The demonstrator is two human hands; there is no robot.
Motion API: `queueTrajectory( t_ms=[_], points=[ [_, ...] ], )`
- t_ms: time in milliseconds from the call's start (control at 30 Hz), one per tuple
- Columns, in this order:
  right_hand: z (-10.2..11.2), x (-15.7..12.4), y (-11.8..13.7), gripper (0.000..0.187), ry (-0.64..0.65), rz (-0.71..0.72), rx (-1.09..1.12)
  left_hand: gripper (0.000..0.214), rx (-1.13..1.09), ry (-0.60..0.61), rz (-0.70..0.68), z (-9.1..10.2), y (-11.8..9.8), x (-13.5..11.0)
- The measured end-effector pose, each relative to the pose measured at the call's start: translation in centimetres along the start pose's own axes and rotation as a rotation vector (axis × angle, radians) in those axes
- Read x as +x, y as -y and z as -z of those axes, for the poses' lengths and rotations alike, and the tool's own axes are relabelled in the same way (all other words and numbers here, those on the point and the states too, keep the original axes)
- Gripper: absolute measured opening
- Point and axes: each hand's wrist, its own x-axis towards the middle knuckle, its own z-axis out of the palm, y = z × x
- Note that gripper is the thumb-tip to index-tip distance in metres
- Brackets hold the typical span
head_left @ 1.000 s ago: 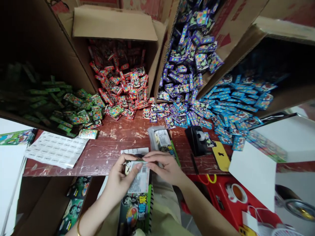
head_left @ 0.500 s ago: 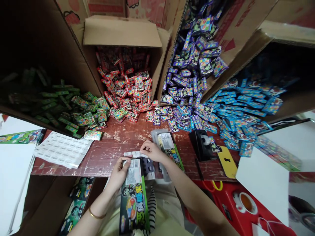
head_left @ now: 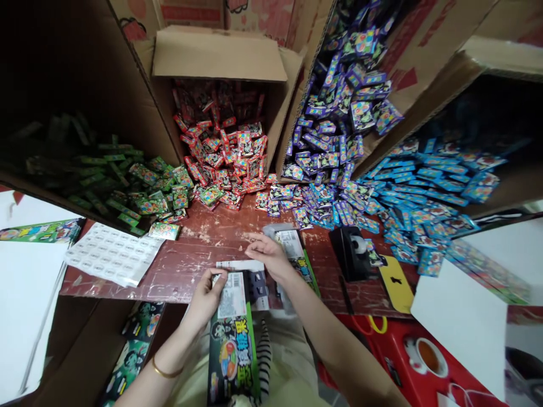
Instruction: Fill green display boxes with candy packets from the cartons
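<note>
My left hand [head_left: 207, 299] grips the top end of a long black and green candy box [head_left: 231, 350], its thumb lying over a white printed label [head_left: 232, 294]. The box stretches down toward my lap. Behind its upper end a white strip [head_left: 240, 264] and a dark purple patterned piece [head_left: 257, 285] show; whether they belong to the box I cannot tell. My right hand [head_left: 271, 257] hovers just above that strip, fingers stretched to the left and apart, holding nothing I can see. Partly behind its wrist lies a second labelled box [head_left: 305, 268] in clear plastic.
Cartons spill small green [head_left: 148, 203], red [head_left: 237, 164], purple [head_left: 322, 147] and blue packets [head_left: 424, 198] along the back. A sticker sheet [head_left: 114, 254] lies left. A black tape dispenser [head_left: 350, 254], yellow phone [head_left: 395, 282] and teacup [head_left: 428, 356] are right.
My right hand has lifted slightly from the white strip and its curled fingers have straightened. My left hand keeps its grip on the candy box. The view has shifted a little.
</note>
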Motion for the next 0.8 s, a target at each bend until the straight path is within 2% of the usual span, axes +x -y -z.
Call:
queueTrajectory(
  t_ms=[100, 233, 333, 433, 500, 567, 633, 667, 733, 800],
  points=[
    [-1.4, -1.7, 3.9, 0.059, 0.031, -0.054, 0.153, 0.036, -0.016, 0.041, -0.033, -0.4, -2.0, -1.0],
    [-2.8, -3.1, 6.6, 0.054, 0.088, -0.023, 0.041, 0.037, 0.005, 0.106, -0.101, -0.9, -2.8, -1.5],
    [-2.9, -3.4, 6.6, 0.051, 0.104, 0.038, -0.103, 0.039, 0.058, 0.112, -0.173, -1.2, -2.5, -1.5],
    [-2.6, -3.2, 6.1, 0.055, 0.104, 0.028, -0.095, 0.043, 0.087, 0.09, -0.214, -1.4, -2.4, -1.6],
    [-2.3, -3.1, 5.8, 0.057, 0.11, -0.088, 0.023, 0.043, 0.071, 0.066, -0.226, -1.7, -2.8, -1.9],
    [-2.0, -3.1, 5.6, 0.054, 0.149, -0.282, 0.176, 0.04, 0.039, 0.054, -0.223, -2.0, -3.4, -2.1],
    [-1.9, -3.2, 5.3, 0.046, 0.171, -0.441, 0.285, 0.04, 0.01, 0.061, -0.178, -2.2, -3.9, -2.2],
    [-1.8, -3.3, 5.1, 0.043, 0.158, -0.472, 0.304, 0.042, 0.002, 0.068, -0.144, -2.2, -4.0, -2.2],
    [-1.4, -3.4, 4.7, 0.042, 0.138, -0.424, 0.251, 0.051, -0.009, 0.095, -0.066, -2.1, -4.2, -2.3],
    [-0.5, -3.2, 4.4, 0.053, 0.165, -0.307, 0.108, 0.063, -0.021, 0.146, 0.019, -1.9, -4.3, -2.8]
  ],
)
